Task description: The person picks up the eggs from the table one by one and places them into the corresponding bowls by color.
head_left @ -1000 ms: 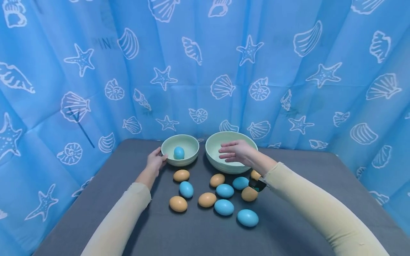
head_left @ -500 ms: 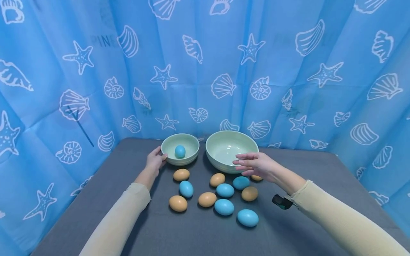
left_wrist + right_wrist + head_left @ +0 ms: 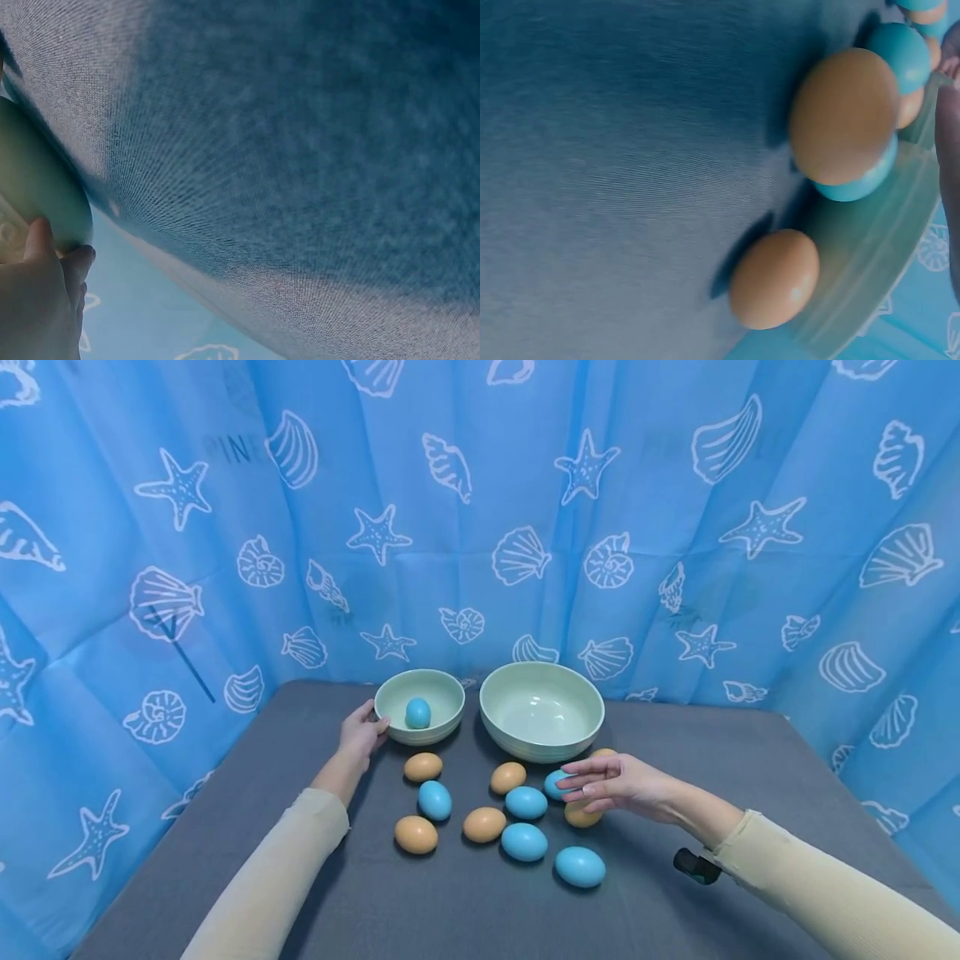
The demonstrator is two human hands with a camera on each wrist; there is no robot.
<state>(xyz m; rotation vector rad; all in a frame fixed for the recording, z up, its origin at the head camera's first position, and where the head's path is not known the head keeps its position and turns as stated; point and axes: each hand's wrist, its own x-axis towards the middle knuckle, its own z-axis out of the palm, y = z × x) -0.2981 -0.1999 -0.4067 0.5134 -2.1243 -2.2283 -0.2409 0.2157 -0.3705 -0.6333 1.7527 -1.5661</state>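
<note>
At the left rim of the smaller pale green bowl [image 3: 431, 737], my left hand [image 3: 358, 737] grips with thumb over the edge; a blue egg [image 3: 417, 713] lies inside. The left wrist view also shows thumb and fingers on the bowl [image 3: 37, 172]. My right hand [image 3: 626, 787], holding nothing, hovers with extended fingers over a blue egg [image 3: 555, 784] and a brown egg [image 3: 581, 815], partly covering both. In the right wrist view, a brown egg [image 3: 845, 116] is close below, and part of a finger [image 3: 949, 157] shows at the right edge.
A larger green bowl [image 3: 536, 748] stands right of the small one. Several blue and brown eggs lie loose in front of the bowls, among them a blue egg [image 3: 580, 867] nearest the front. A blue shell-print curtain [image 3: 480, 527] hangs behind the grey tabletop [image 3: 480, 910].
My right hand has moved from above the large bowl rightward and toward me, down over the eggs. The left hand stays on the small bowl; the egg inside has rocked slightly.
</note>
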